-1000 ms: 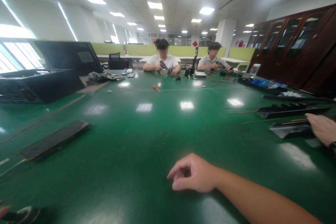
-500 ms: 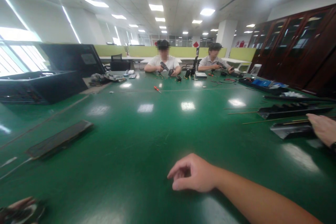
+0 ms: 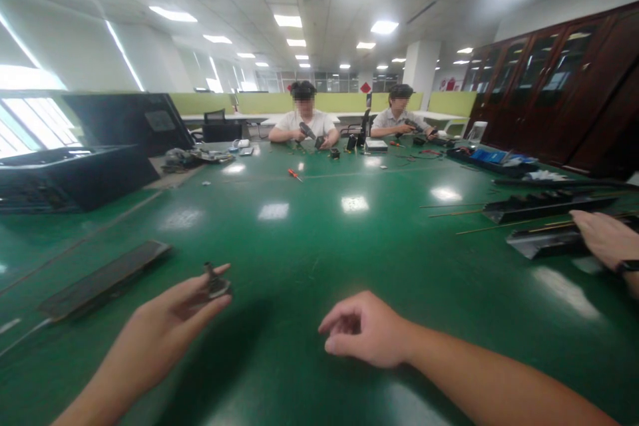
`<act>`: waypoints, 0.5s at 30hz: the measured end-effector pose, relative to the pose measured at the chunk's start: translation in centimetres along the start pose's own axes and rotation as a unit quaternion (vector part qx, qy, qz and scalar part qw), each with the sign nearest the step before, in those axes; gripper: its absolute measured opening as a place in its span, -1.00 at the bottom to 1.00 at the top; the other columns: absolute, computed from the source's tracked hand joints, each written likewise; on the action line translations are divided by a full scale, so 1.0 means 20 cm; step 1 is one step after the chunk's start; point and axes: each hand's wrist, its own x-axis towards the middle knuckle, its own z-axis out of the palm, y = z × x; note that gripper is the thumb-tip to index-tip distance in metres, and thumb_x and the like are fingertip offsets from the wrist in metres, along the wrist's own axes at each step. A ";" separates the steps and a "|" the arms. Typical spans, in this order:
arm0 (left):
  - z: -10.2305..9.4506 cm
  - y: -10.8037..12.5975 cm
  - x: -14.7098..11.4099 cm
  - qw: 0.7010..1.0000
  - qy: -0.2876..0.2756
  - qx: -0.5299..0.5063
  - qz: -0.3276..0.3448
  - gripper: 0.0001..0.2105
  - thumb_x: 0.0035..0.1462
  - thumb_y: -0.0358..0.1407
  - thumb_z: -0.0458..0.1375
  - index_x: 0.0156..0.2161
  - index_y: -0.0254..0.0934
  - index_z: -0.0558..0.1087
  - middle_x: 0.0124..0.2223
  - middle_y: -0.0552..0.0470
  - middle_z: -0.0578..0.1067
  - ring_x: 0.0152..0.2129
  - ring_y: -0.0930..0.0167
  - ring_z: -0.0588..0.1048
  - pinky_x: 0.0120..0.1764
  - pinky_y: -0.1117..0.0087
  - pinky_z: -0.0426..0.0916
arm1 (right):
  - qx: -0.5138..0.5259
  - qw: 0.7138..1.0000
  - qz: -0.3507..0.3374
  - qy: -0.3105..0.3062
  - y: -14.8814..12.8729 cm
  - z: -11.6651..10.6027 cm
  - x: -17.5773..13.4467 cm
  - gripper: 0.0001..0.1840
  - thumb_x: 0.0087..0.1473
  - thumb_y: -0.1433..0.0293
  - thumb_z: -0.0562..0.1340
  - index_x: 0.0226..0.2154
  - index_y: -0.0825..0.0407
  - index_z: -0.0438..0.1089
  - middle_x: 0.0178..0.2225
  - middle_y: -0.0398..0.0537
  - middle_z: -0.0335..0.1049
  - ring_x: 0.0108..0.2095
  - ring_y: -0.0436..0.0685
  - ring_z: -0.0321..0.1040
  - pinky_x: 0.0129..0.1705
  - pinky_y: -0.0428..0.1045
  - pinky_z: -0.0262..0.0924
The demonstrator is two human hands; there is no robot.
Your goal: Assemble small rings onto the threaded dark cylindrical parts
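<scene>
Item: one small metal part point(image 3: 218, 287), pinched between thumb and fingers of the left hand point(image 3: 160, 329), above the bench point(image 3: 319, 233) toward its near left corner. Long axis: a short stem, roughly upright; blur left its exact tilt unclear. Bearing: at the left fingertips, well apart from the right hand point(image 3: 374, 329), which was farther off. Right hand: loosely curled, thumb parted from fingers, nothing seen in its grasp. Between the hands: bench surface. Surroundings: dark slab point(image 3: 107, 279), toward the left edge; red screwdriver point(image 3: 294, 174), toward the far edge; co-worker's hand point(image 3: 606, 236) at a dark channel point(image 3: 542, 239), toward the right edge.
</scene>
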 end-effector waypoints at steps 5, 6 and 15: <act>0.33 0.23 0.02 0.982 -0.144 -0.051 0.109 -0.68 0.14 -0.15 0.25 -0.03 -0.22 0.57 -0.14 -0.06 0.63 -0.28 0.32 0.60 -0.24 0.39 0.54 | -0.135 0.971 -0.097 0.175 -0.05 -0.01 -0.04 -0.51 -0.03 0.44 0.33 0.02 0.00 0.47 -0.22 -0.05 0.52 -0.28 0.10 0.41 -0.17 0.00 0.33; 0.37 0.28 0.00 0.979 -0.155 -0.056 0.116 -0.72 0.13 -0.20 0.25 -0.05 -0.20 0.58 -0.17 -0.03 0.63 -0.31 0.35 0.59 -0.28 0.43 0.52 | -0.160 0.962 -0.124 0.185 -0.06 -0.02 -0.05 -0.42 -0.06 0.48 0.30 0.08 0.00 0.41 -0.15 -0.03 0.50 -0.22 0.12 0.41 -0.12 0.02 0.34; 0.41 0.27 -0.11 0.970 -0.147 -0.052 0.188 -0.81 0.15 -0.31 0.24 -0.11 -0.14 0.58 -0.20 0.03 0.55 -0.28 0.41 0.55 -0.23 0.50 0.46 | -0.289 0.928 -0.191 0.140 -0.10 -0.01 -0.08 -0.29 -0.09 0.44 0.26 0.18 0.00 0.26 0.11 0.04 0.37 0.08 0.25 0.32 0.20 0.16 0.21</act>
